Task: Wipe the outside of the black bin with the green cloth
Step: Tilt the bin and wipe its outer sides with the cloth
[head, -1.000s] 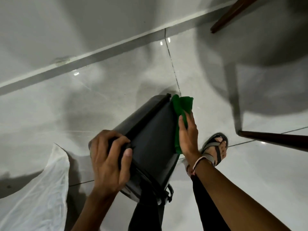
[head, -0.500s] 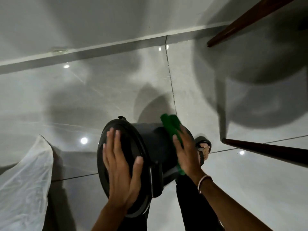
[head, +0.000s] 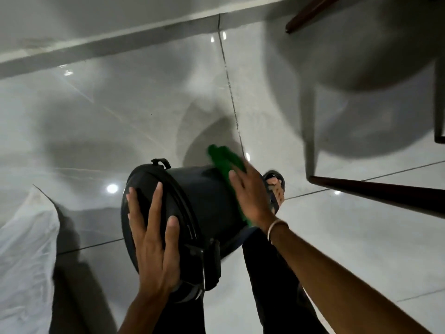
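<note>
The black bin [head: 204,201] is tilted on its side above the floor, its lid facing me. My left hand [head: 154,239] lies flat on the lid with fingers spread, steadying the bin. My right hand [head: 250,194] presses the green cloth [head: 224,165] against the bin's right outer wall. Part of the cloth is hidden under my palm, and a strip shows below my wrist.
Glossy grey floor tiles [head: 120,116] run to a pale wall skirting [head: 108,42]. A white plastic bag [head: 24,249] lies at the left. Dark wooden chair legs [head: 375,196] stand at the right. My sandalled foot [head: 275,186] is beside the bin.
The bin turned from showing its side to showing its lid. My left hand shifted from gripping the rim to lying flat on the lid, and my right hand slid the cloth along the wall.
</note>
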The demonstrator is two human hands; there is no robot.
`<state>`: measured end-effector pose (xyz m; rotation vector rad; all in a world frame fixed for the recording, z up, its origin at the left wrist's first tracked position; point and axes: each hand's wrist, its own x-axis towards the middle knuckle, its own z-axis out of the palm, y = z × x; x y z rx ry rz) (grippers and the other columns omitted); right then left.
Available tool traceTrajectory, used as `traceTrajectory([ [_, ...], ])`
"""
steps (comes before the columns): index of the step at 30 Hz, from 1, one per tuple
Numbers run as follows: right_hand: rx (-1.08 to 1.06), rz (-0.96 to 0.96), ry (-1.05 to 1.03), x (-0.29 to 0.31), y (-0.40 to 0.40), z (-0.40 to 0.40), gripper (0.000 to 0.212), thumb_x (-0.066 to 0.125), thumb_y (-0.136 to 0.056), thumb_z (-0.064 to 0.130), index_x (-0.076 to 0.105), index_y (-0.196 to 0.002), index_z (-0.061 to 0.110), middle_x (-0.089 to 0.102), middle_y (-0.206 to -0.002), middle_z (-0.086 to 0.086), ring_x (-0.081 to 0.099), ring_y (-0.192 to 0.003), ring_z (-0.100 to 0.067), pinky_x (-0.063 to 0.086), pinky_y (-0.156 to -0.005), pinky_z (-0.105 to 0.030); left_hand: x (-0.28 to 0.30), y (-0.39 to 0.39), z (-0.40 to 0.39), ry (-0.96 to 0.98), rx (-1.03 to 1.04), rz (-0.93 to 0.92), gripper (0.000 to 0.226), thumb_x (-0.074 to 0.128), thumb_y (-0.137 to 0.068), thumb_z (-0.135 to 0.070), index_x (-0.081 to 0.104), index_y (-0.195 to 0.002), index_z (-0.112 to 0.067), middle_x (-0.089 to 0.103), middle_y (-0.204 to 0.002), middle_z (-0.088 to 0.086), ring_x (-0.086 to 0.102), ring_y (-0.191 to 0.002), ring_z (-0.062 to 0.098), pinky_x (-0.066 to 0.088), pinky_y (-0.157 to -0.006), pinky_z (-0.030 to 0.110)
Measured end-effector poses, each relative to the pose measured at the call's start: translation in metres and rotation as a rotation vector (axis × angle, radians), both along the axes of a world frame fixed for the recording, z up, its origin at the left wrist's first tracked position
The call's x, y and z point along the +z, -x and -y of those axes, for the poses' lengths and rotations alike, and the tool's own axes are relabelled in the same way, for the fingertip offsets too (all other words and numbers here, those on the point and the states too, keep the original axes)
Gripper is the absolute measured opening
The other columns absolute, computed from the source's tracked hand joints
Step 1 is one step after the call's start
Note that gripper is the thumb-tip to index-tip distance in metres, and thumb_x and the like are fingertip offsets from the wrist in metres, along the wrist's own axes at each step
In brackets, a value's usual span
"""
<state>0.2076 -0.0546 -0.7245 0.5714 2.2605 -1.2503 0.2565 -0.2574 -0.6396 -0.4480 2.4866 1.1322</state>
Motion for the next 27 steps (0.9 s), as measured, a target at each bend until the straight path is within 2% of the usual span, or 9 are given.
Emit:
traceTrajectory([
  [1,-0.100,0.123,-0.043,-0.010,0.010,-0.009,0.039,0.045,-0.109,0.032,0.055,-0.144,0.018,0.056,-0.149,-0.011,0.054,-0.137,-0.032,0.043,-0.117,-0.047,0.000,0.001,0.000,-0.004,-0.001,-0.001,0.058,0.023,-0.104,-0.072,0.023,-0.160,-0.061,0.000,-0.182,-0.007,0.001,-0.170,0.011,0.012,-0.136,0.060],
  [3,-0.032,0.227,-0.114,-0.011,0.020,-0.005,0.039,0.044,-0.110,0.033,0.057,-0.144,0.018,0.053,-0.155,-0.011,0.046,-0.146,-0.034,0.039,-0.120,-0.047,0.000,0.002,0.002,-0.005,0.004,0.000,0.055,0.026,-0.106,-0.064,0.023,-0.161,-0.061,0.002,-0.182,-0.005,0.001,-0.170,0.010,0.013,-0.136,0.058],
  [7,0.254,-0.193,-0.001,0.040,0.003,0.058,0.042,0.038,-0.107,0.043,0.052,-0.146,0.035,0.049,-0.161,-0.001,0.038,-0.154,-0.022,0.025,-0.123,-0.037,-0.002,-0.001,0.007,-0.007,-0.015,-0.029,0.057,0.030,-0.107,-0.049,0.026,-0.164,-0.050,0.008,-0.182,0.001,0.003,-0.170,0.012,0.014,-0.136,0.058],
  [10,0.325,-0.295,0.060,0.037,-0.012,0.058,0.044,0.038,-0.106,0.042,0.053,-0.147,0.033,0.052,-0.159,0.000,0.043,-0.152,-0.019,0.030,-0.121,-0.033,-0.005,-0.009,0.016,-0.018,-0.030,-0.052,0.058,0.031,-0.106,-0.044,0.027,-0.164,-0.042,0.011,-0.181,0.003,0.006,-0.170,0.013,0.016,-0.136,0.057],
  [14,0.140,-0.043,-0.077,-0.012,-0.011,-0.002,0.038,0.050,-0.107,0.027,0.060,-0.144,0.021,0.053,-0.157,-0.007,0.052,-0.144,-0.027,0.040,-0.121,-0.045,-0.005,-0.013,0.021,-0.027,-0.074,-0.079,0.060,0.034,-0.104,-0.041,0.027,-0.164,-0.046,0.011,-0.181,0.006,0.009,-0.170,0.023,0.017,-0.134,0.064],
  [18,-0.002,0.196,-0.104,-0.034,0.003,-0.019,0.038,0.050,-0.107,0.027,0.060,-0.143,0.018,0.056,-0.154,-0.006,0.048,-0.146,-0.029,0.036,-0.123,-0.043,-0.008,-0.011,0.020,0.000,-0.115,-0.096,0.062,0.035,-0.104,-0.041,0.025,-0.165,-0.048,0.009,-0.182,0.003,0.010,-0.170,0.028,0.019,-0.131,0.069],
  [21,0.198,-0.036,-0.009,0.006,0.000,0.033,0.040,0.050,-0.104,0.036,0.064,-0.138,0.021,0.061,-0.151,-0.002,0.046,-0.148,-0.023,0.025,-0.124,-0.029,-0.005,-0.022,0.028,-0.024,-0.154,-0.121,0.062,0.033,-0.107,-0.054,0.025,-0.167,-0.040,0.008,-0.182,0.010,0.011,-0.169,0.033,0.019,-0.132,0.065],
  [24,0.417,-0.295,0.192,0.044,-0.027,0.068,0.044,0.043,-0.105,0.043,0.053,-0.146,0.031,0.055,-0.156,0.005,0.043,-0.151,-0.017,0.026,-0.124,-0.029,-0.005,-0.042,0.035,-0.005,-0.194,-0.152,0.073,0.029,-0.109,-0.058,0.030,-0.164,-0.010,0.009,-0.179,0.024,0.014,-0.167,0.045,0.020,-0.131,0.063],
  [27,0.448,-0.205,0.134,0.018,-0.020,0.039,0.042,0.051,-0.102,0.035,0.059,-0.142,0.023,0.061,-0.150,-0.002,0.054,-0.142,-0.022,0.039,-0.119,-0.035,-0.006,-0.052,0.037,0.008,-0.194,-0.161,0.071,0.028,-0.109,-0.058,0.029,-0.161,-0.009,0.009,-0.177,0.030,0.014,-0.165,0.051,0.020,-0.130,0.064],
])
